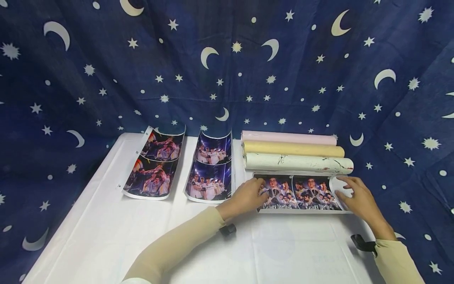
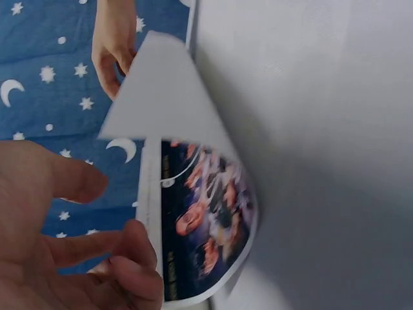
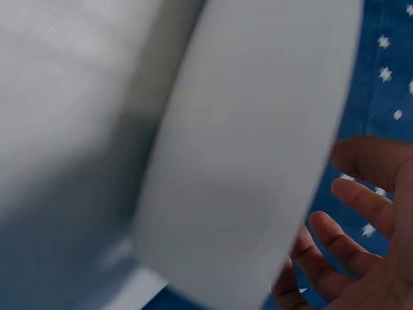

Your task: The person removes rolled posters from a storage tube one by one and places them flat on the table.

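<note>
A printed photo sheet (image 1: pixel 312 193) with two matching group pictures lies crosswise on the table's right side. At its left end is my left hand (image 1: pixel 248 199), fingertips over the sheet's edge. In the left wrist view, the left thumb (image 2: pixel 77 179) stands apart from the bent fingers beside the print. The sheet's right end curls up, showing its white back (image 3: pixel 239 148). Along that curled end my right hand (image 1: pixel 360 199) has its fingers spread, with fingertips right at the edge in the right wrist view.
Behind the sheet lie three rolls: pink (image 1: pixel 287 137), yellow (image 1: pixel 294 149) and white with dark marks (image 1: pixel 298 162). Two more curled photo prints, one at left (image 1: pixel 154 169) and one at centre (image 1: pixel 211 173), lie on the white table (image 1: pixel 88 236). A starry blue cloth (image 1: pixel 227 79) hangs behind.
</note>
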A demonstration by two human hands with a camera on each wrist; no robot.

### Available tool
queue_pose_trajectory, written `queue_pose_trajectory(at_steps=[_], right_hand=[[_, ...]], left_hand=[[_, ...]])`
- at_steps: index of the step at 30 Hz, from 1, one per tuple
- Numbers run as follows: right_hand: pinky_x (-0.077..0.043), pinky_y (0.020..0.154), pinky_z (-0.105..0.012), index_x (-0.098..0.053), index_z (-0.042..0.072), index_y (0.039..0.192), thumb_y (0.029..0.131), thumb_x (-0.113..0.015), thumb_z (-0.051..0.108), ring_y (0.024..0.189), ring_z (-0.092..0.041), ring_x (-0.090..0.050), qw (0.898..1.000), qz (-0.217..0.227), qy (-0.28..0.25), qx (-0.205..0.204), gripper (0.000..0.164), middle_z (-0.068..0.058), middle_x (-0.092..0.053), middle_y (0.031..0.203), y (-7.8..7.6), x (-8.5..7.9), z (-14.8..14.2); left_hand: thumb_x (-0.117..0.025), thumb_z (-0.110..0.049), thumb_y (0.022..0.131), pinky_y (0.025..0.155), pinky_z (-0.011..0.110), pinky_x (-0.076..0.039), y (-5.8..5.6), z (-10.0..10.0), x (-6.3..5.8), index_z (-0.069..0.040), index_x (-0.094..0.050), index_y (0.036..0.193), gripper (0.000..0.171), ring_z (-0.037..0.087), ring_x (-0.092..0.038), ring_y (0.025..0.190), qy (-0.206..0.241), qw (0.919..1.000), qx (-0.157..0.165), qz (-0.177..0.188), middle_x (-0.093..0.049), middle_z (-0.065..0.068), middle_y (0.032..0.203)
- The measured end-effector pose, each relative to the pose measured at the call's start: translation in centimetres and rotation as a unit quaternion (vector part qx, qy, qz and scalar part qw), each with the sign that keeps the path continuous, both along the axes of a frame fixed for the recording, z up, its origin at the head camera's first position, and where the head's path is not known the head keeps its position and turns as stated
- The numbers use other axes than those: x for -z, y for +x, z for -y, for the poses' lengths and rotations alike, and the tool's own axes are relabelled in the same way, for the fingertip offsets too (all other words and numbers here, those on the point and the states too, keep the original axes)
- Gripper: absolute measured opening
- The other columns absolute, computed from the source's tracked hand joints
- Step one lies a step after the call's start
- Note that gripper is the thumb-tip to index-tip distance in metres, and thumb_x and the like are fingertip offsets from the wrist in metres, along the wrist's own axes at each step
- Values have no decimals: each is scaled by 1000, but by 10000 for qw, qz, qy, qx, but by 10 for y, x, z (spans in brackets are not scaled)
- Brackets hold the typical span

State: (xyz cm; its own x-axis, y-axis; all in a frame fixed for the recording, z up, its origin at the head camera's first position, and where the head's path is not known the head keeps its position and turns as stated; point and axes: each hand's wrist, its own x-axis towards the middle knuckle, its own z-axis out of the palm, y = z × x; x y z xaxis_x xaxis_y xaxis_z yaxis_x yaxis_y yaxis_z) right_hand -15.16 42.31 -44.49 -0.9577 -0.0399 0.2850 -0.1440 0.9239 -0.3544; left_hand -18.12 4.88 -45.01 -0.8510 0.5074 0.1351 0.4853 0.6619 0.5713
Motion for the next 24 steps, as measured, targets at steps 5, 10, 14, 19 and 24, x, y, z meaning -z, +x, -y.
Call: queue_pose_trajectory(at_steps=[5, 10, 14, 19, 24], right_hand=[[-45, 72, -44, -57, 1, 130, 84, -73, 7, 99, -39, -58, 9987, -472, -49, -200, 48, -22, -51, 126, -2, -13, 25], [-44, 74, -51, -58, 2, 130, 83, -75, 7, 102, -40, -56, 9963, -657, -90, -548, 50, -20, -51, 129, -5, -21, 54], [-45, 79, -58, -58, 4, 130, 83, -75, 7, 107, -42, -56, 9928, -768, -162, -910, 50, -19, -52, 129, -8, -25, 75], [-44, 86, -64, -57, 7, 134, 89, -72, 16, 115, -45, -53, 9890, -663, -301, -1287, 48, -17, -50, 133, -12, -26, 99], [-48, 84, -61, -54, 9, 138, 95, -66, 23, 111, -41, -59, 9858, -525, -387, -1550, 47, -16, -47, 140, -18, -27, 122]], left_hand=[[-63, -28, 93, 64, 23, -48, -4, 14, -9, -8, -63, 121, 35, 11, -58, 77, 265, 9995, -86, -131, -68, 5, 101], [-63, -30, 93, 68, 23, -49, -7, 32, -15, -10, -63, 123, 36, 11, -60, 79, 375, 9985, -296, -259, -68, 3, 104], [-63, -29, 93, 66, 22, -48, -9, 48, -18, -10, -63, 124, 36, 10, -61, 77, 503, 9973, -460, -261, -68, 3, 103], [-62, -29, 93, 65, 24, -48, -10, 66, -20, -11, -64, 121, 33, 8, -62, 75, 603, 9952, -689, -352, -68, 3, 102], [-63, -27, 92, 65, 26, -48, -11, 83, -20, -10, -65, 118, 31, 6, -58, 72, 639, 9923, -857, -620, -67, 0, 96]])
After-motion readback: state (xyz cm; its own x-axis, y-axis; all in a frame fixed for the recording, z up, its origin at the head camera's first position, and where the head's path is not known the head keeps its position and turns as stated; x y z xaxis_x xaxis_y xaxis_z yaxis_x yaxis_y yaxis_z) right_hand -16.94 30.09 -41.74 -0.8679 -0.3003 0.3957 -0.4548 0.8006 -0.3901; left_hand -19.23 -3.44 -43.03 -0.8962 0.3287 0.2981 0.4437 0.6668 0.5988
